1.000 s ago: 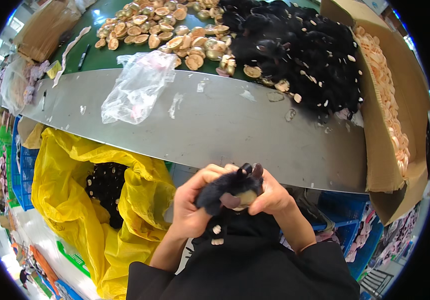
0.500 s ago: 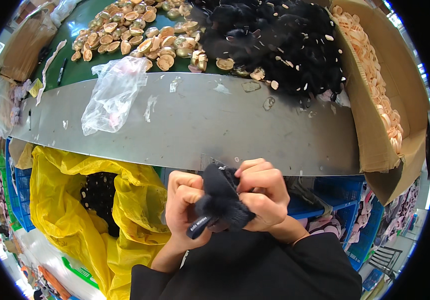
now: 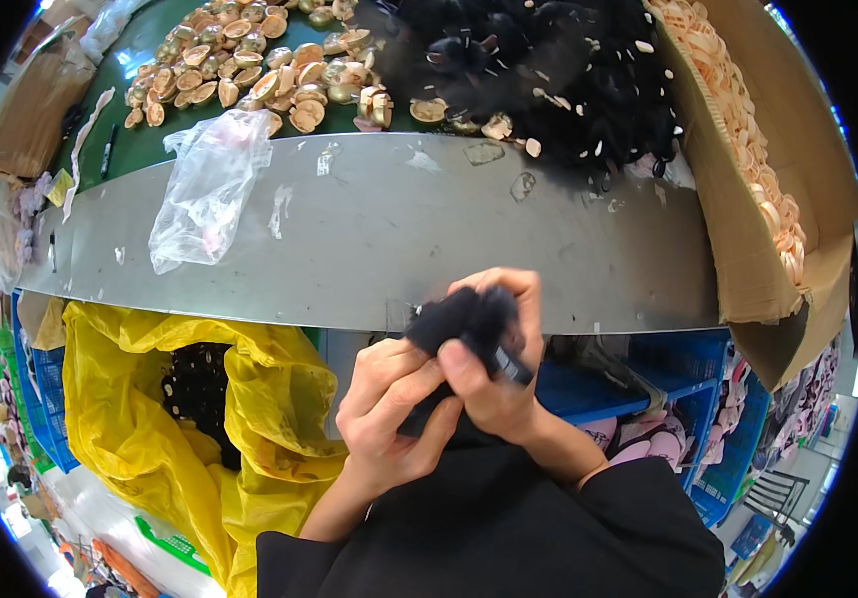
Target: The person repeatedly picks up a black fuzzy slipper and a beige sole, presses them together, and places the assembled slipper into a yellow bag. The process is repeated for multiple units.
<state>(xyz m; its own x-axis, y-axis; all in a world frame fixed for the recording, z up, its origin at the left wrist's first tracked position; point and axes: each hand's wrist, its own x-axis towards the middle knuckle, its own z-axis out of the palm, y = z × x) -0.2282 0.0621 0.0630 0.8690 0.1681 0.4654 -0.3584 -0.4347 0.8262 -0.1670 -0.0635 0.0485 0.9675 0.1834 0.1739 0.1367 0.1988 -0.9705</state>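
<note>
A small black plush piece (image 3: 454,321) with a dark label tag is held up in front of my body, just past the near edge of the metal table. My right hand (image 3: 509,384) is closed round it, thumb across the front and fingers behind. My left hand (image 3: 384,404) is closed at the plush's lower left side, its fingers curled and their tips against the fabric. Part of the plush is hidden by my fingers and blurred by motion.
On the table (image 3: 349,229) lie a clear plastic bag (image 3: 210,189), gold half-shells (image 3: 304,90) and a heap of black plush pieces (image 3: 559,80). A cardboard box (image 3: 718,189) of peach-coloured bands stands at right. Below left hangs a yellow sack (image 3: 130,399); blue crates (image 3: 673,364) sit below right.
The plush piece has been turned and lifted slightly, its tag swinging from the lower left to the right. My right hand has rotated round it; my left hand has shifted right and below it.
</note>
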